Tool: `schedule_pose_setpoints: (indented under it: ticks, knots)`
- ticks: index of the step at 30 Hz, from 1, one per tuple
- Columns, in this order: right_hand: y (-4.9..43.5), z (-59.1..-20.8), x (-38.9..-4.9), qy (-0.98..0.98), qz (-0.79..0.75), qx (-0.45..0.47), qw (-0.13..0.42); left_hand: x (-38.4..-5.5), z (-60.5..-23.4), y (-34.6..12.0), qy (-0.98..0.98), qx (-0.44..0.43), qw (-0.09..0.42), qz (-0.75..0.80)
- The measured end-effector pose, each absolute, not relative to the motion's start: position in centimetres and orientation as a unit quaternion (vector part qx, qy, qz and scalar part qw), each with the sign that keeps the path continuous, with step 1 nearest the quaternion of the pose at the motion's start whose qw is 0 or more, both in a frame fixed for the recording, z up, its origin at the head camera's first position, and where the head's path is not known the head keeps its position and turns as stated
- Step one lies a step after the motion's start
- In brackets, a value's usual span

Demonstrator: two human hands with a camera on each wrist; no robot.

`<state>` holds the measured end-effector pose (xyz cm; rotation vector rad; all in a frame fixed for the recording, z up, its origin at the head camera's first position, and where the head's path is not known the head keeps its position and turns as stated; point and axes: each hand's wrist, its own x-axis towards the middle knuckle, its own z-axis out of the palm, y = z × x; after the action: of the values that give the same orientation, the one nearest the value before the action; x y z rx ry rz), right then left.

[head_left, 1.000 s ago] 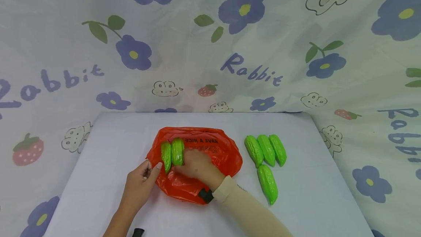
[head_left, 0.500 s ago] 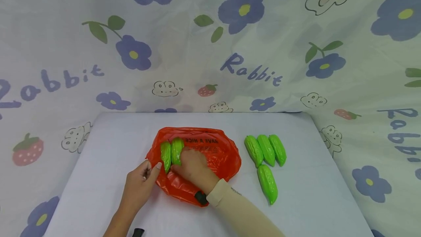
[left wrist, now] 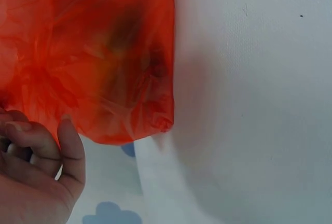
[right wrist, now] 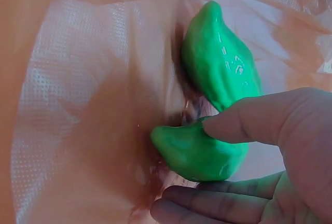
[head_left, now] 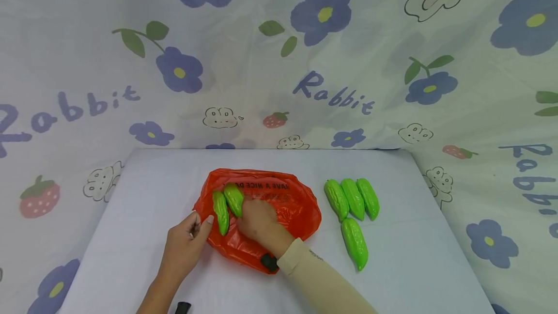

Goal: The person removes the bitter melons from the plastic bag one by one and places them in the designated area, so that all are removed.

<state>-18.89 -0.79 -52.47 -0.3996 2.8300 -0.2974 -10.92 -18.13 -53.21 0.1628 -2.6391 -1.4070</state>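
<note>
A red plastic bag (head_left: 301, 207) lies on the table with its mouth spread wide. My left hand (head_left: 188, 236) pinches the bag's near left rim; in the left wrist view its thumb and finger meet the film's edge. Inside the bag my right hand (head_left: 261, 224) holds a glossy green, pointed fruit-like piece (right wrist: 199, 154), thumb over it and fingers along the other side. A second green piece (head_left: 221, 212) lies in the bag to its left, tips spread apart. Part of the held piece is hidden behind the right hand in the head view.
Three green pieces (head_left: 352, 198) lie side by side on the white table (head_left: 405, 265), right of the bag. One more green piece (head_left: 355, 245) lies nearer, below them. A printed cloth (head_left: 244, 71) hangs behind and at both sides.
The two green pieces in the bag have shifted: the held one has tilted, its lower end swinging right, and the other has slid slightly nearer. The left hand stays put on the rim.
</note>
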Motion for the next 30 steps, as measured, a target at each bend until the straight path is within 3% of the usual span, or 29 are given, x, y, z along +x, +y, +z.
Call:
schedule_pose_setpoints:
  ticks: [16, 30]
  knots:
    - [-1.0, -52.9, -18.9, 0.982, -0.083, -0.131, 0.11, -10.8, -53.2, -18.2, -0.877, 0.07, 0.061, -0.472]
    - [-0.1, -52.8, -19.5, 0.975, -0.123, -0.121, 0.139, -10.9, -53.5, -18.1, -0.873, 0.063, 0.065, -0.479]
